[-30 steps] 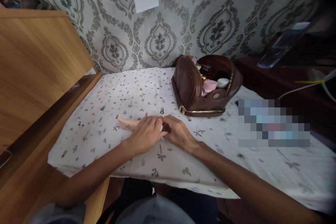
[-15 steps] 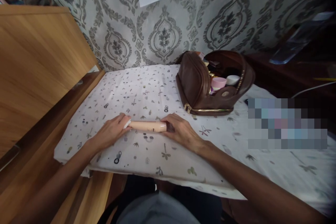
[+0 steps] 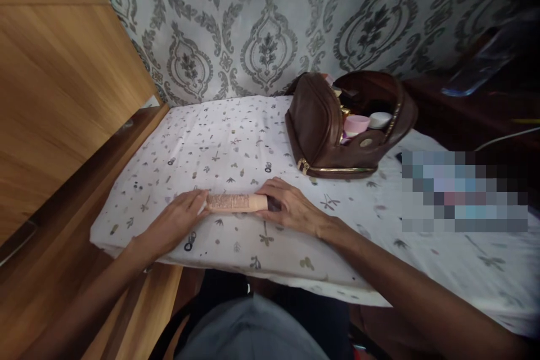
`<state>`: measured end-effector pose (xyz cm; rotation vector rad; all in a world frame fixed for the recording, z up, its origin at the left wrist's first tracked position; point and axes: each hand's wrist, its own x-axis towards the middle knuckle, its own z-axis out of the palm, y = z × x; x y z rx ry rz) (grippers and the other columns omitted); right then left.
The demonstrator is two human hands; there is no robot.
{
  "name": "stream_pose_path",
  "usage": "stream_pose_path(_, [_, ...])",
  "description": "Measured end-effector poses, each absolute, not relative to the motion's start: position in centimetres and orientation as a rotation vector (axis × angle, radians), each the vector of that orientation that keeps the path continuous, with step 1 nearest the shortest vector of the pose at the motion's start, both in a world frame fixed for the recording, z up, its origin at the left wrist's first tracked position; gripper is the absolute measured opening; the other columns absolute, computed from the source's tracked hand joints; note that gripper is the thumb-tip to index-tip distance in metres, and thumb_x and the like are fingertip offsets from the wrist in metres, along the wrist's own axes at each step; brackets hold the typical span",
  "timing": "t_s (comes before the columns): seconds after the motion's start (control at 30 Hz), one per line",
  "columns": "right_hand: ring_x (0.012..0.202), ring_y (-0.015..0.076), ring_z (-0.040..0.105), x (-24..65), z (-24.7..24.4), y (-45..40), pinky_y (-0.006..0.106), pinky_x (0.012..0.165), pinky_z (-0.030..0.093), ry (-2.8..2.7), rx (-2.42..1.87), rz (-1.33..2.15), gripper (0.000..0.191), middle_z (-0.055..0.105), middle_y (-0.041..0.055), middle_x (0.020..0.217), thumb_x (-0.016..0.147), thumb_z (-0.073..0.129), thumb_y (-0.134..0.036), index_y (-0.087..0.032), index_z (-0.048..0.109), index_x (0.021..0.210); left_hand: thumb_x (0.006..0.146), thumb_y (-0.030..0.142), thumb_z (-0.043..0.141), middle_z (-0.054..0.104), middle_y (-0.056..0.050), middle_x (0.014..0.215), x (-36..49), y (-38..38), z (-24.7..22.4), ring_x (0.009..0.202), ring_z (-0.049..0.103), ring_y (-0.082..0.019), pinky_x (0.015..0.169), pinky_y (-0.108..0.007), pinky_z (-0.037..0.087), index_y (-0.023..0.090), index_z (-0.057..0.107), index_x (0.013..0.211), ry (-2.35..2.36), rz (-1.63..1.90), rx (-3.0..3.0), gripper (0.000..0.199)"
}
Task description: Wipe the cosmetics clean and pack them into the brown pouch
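Observation:
A beige tube (image 3: 236, 203) with small printed text and a dark cap lies level between my two hands, low over the patterned cloth. My left hand (image 3: 183, 215) is closed on its left end, where a little white shows at the fingertips. On the right, my right hand (image 3: 291, 205) grips the tube at its dark cap, partly covering it. Behind and to the right stands an unzipped brown bag (image 3: 320, 124), holding a pink-lidded jar (image 3: 356, 124), a white-lidded jar (image 3: 380, 120) and other small items.
White cloth with small prints (image 3: 202, 140) covers the surface. A wooden cabinet (image 3: 71, 79) rises at the left. At the right are a blurred-out flat object (image 3: 459, 191), a clear bottle (image 3: 476, 73) and a white cable (image 3: 506, 136). Patterned wallpaper runs behind.
The tube has turned about its long axis, so a block of small print now faces up. Both hands still hold its ends. The view has shifted slightly.

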<state>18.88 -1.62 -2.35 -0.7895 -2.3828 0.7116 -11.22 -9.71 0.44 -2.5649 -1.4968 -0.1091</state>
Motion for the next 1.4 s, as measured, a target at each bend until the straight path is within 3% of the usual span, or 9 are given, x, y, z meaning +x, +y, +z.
stream_pose_path(0.13, [0.087, 0.0212, 0.056, 18.8, -2.9, -1.6, 0.033, 0.075, 0.045, -2.366, -0.752, 0.704, 0.026, 0.062, 0.0057, 0.092, 0.081, 0.074, -0.026, -0.017, 0.063, 0.102, 0.105, 0.034, 0.025, 0.056, -0.025, 0.138, -7.2, -9.4, 1.0, 0.131, 0.053, -0.029, 0.108, -0.05, 0.044, 0.005, 0.041, 0.138, -1.365, -0.072, -2.608, 0.046])
stream_pose_path(0.3, [0.083, 0.021, 0.055, 18.8, -3.1, -1.5, 0.033, 0.074, 0.046, -2.369, -0.698, 0.665, 0.021, 0.062, 0.0055, 0.087, 0.085, 0.07, -0.033, -0.018, 0.062, 0.098, 0.105, 0.039, 0.026, 0.051, -0.028, 0.141, -0.5, -8.6, 0.0, 0.138, 0.044, -0.032, 0.111, -0.049, 0.04, 0.0, 0.034, 0.142, -1.262, -0.172, -2.598, 0.054])
stream_pose_path(0.4, [0.081, 0.0209, 0.055, 18.8, -3.0, -1.4, 0.033, 0.072, 0.046, -2.375, -0.693, 0.671, 0.021, 0.062, 0.0061, 0.085, 0.087, 0.068, -0.036, -0.017, 0.062, 0.094, 0.104, 0.037, 0.033, 0.058, -0.029, 0.131, 0.8, -8.1, -0.5, 0.126, 0.055, -0.033, 0.105, -0.048, 0.044, -0.004, 0.037, 0.138, -1.285, -0.188, -2.546, 0.054])
stream_pose_path(0.57, [0.084, 0.0217, 0.058, 19.0, -3.1, -1.4, 0.034, 0.074, 0.047, -2.382, -0.709, 0.727, 0.032, 0.063, 0.0079, 0.093, 0.084, 0.072, -0.04, -0.017, 0.064, 0.104, 0.102, 0.042, 0.039, 0.064, -0.019, 0.115, -3.5, -8.0, -0.2, 0.107, 0.062, -0.03, 0.091, -0.045, 0.051, 0.006, 0.043, 0.132, -1.383, -0.184, -2.625, 0.047])
stream_pose_path(0.87, [0.084, 0.021, 0.06, 19.0, -2.7, -1.5, 0.033, 0.074, 0.049, -2.329, -0.733, 0.823, 0.032, 0.065, 0.0065, 0.092, 0.082, 0.073, -0.04, -0.019, 0.064, 0.104, 0.103, 0.042, 0.032, 0.053, -0.023, 0.136, -11.6, -10.7, -1.8, 0.128, 0.051, -0.032, 0.104, -0.051, 0.044, 0.011, 0.036, 0.14, -1.587, -0.206, -2.511, 0.049])
stream_pose_path(1.07, [0.078, 0.0196, 0.062, 18.9, -2.7, -1.8, 0.032, 0.068, 0.048, -2.227, -0.853, 1.079, 0.026, 0.068, 0.0051, 0.09, 0.088, 0.063, -0.041, -0.02, 0.066, 0.104, 0.103, 0.044, 0.03, 0.052, -0.018, 0.141, -12.6, -11.0, -0.8, 0.133, 0.047, -0.029, 0.11, -0.049, 0.039, 0.015, 0.038, 0.141, -1.724, -0.166, -2.619, 0.048])
stream_pose_path(1.17, [0.078, 0.0192, 0.062, 18.8, -2.9, -1.9, 0.031, 0.068, 0.049, -2.108, -0.853, 1.171, 0.03, 0.068, 0.003, 0.088, 0.083, 0.069, -0.043, -0.021, 0.066, 0.104, 0.104, 0.04, 0.03, 0.056, -0.012, 0.136, -12.5, -10.8, 1.4, 0.125, 0.055, -0.024, 0.104, -0.041, 0.047, 0.021, 0.041, 0.14, -1.913, -0.195, -2.697, 0.042])
stream_pose_path(1.4, [0.076, 0.0171, 0.059, 18.7, -2.8, -2.1, 0.031, 0.071, 0.05, -2.155, -0.726, 0.82, 0.026, 0.065, 0.0044, 0.094, 0.084, 0.069, -0.032, -0.022, 0.062, 0.107, 0.102, 0.024, 0.03, 0.058, -0.015, 0.129, -5.3, -8.6, 3.6, 0.12, 0.057, -0.025, 0.099, -0.041, 0.049, 0.015, 0.041, 0.138, -1.709, -0.526, -2.64, 0.039])
